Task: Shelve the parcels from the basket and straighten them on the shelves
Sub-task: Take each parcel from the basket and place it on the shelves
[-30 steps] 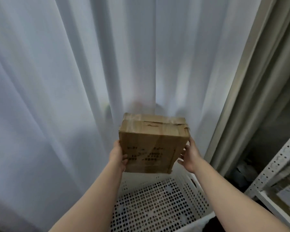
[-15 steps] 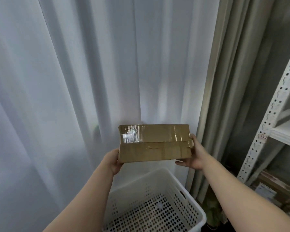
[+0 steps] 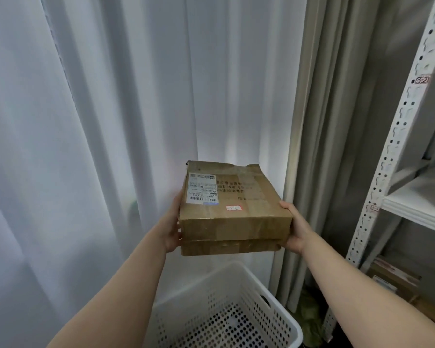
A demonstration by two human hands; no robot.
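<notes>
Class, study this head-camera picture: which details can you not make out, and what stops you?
- Shipping label on the cardboard parcel: print too small.
- Fingers of left hand and right hand: hidden behind the parcel.
- White basket: cut off by the bottom edge.
- Shelf rack: cut off at right.

White shelf rack (right edge) holds cardboard parcels low down.

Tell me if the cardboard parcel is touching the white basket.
Apart. The head view shows the cardboard parcel held up between the left hand and right hand, with curtain visible between its underside and the white basket rim.
</notes>
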